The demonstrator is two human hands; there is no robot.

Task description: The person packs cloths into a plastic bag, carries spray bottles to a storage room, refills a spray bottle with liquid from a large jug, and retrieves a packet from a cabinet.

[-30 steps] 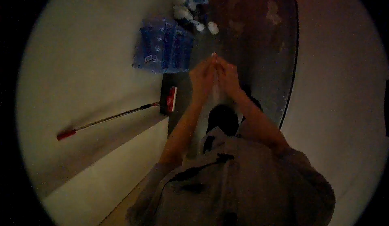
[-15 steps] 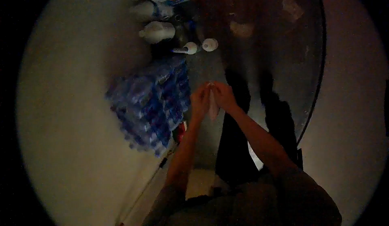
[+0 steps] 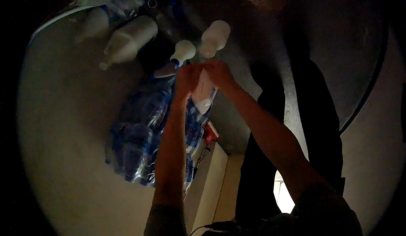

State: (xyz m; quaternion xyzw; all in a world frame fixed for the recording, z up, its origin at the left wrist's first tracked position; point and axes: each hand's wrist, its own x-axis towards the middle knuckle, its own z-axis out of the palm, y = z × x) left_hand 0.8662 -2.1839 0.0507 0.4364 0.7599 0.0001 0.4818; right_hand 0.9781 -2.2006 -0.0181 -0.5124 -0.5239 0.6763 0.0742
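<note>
My left hand [image 3: 187, 80] and my right hand [image 3: 220, 74] are side by side, both closed on the upper end of a pale plastic packet [image 3: 203, 88]. The packet hangs down between them, with a whitish patch near its lower end. My fingertips are dark and partly hidden, so the exact grip does not show. Just beyond my hands are a white bottle [image 3: 218, 34] and a smaller white bottle [image 3: 185, 50] with a blue neck.
Left of my arms sits a pack of bottles in blue, shiny plastic wrap [image 3: 133, 141]. Farther off lies a large white jug [image 3: 133, 39]. A red item [image 3: 209, 132] is near the pack's right side. A dark hose or cable [image 3: 372, 92] curves along the right. The light is dim.
My view has shifted and tilted. My hands, still together on the packet, now appear higher and nearer the white bottles. More of the packet shows between them.
</note>
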